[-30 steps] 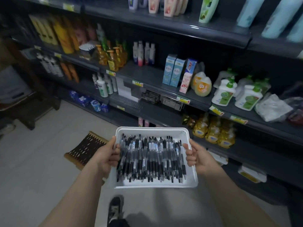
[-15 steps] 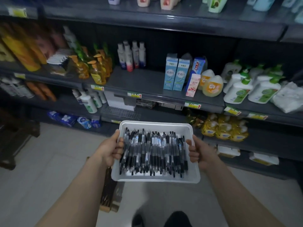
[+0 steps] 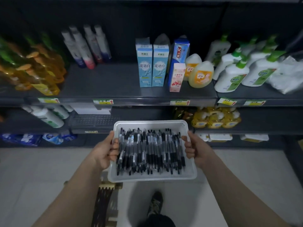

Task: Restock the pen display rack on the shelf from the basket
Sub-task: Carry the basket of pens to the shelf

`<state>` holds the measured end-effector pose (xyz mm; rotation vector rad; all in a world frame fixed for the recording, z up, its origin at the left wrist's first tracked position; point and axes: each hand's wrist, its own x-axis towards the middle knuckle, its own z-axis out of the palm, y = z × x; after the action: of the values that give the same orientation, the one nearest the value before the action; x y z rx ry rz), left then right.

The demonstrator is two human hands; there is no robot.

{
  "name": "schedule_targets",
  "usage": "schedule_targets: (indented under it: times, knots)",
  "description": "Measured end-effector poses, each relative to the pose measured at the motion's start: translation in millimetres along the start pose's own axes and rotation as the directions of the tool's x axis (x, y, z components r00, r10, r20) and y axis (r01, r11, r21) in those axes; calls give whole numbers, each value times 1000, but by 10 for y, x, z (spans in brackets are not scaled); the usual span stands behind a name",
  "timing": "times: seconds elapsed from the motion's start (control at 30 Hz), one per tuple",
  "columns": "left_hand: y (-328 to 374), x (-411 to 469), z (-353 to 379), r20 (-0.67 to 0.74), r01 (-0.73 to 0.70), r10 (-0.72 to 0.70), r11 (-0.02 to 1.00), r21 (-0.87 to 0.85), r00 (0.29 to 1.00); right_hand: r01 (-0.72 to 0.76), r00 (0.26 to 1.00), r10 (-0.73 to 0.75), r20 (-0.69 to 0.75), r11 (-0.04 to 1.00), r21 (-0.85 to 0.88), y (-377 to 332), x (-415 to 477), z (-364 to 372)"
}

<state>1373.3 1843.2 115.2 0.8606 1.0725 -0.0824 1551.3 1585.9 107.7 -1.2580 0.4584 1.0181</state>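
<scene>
A white plastic basket [image 3: 152, 176] is held level in front of me, over the floor. It is filled with several black pens [image 3: 150, 152] in clear wrappers, lying side by side. My left hand [image 3: 105, 150] grips the basket's left rim and my right hand [image 3: 196, 149] grips its right rim. Just beyond the basket, on the lower shelf, sits a dark gridded rack [image 3: 94, 121] with a white block [image 3: 91, 109] behind it; I cannot tell whether it holds any pens.
Dark store shelves face me. The middle shelf [image 3: 106, 86] carries yellow bottles at left, white spray bottles, blue cartons [image 3: 152, 66], and green-capped soap bottles [image 3: 232, 79] at right. A woven mat [image 3: 105, 205] and my shoe [image 3: 155, 203] are on the tiled floor.
The view has swung right and closer, so I now face the shelves square on. The basket stays gripped in both hands and has come nearer the lower shelf.
</scene>
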Motion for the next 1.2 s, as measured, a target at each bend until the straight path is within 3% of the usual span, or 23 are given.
schedule_targets:
  times: [0.5,0.8,0.97,1.2]
  knots:
    - [417,1548,345,89,56,-67,991,125,994,10,996,0,-92,994,105,-223,1259,-126]
    - [623,2709,253,143,120,-146,977,175,979,18,996,7,-87,959,284,11,2177,-78]
    - [624,3661,-8,164,32,-77,964,263,983,103,992,-81,-99,965,239,361,3121,84]
    - [741,3908,16,180,49,-89,975,216,980,127,990,-114,-78,975,184,254,3443,112]
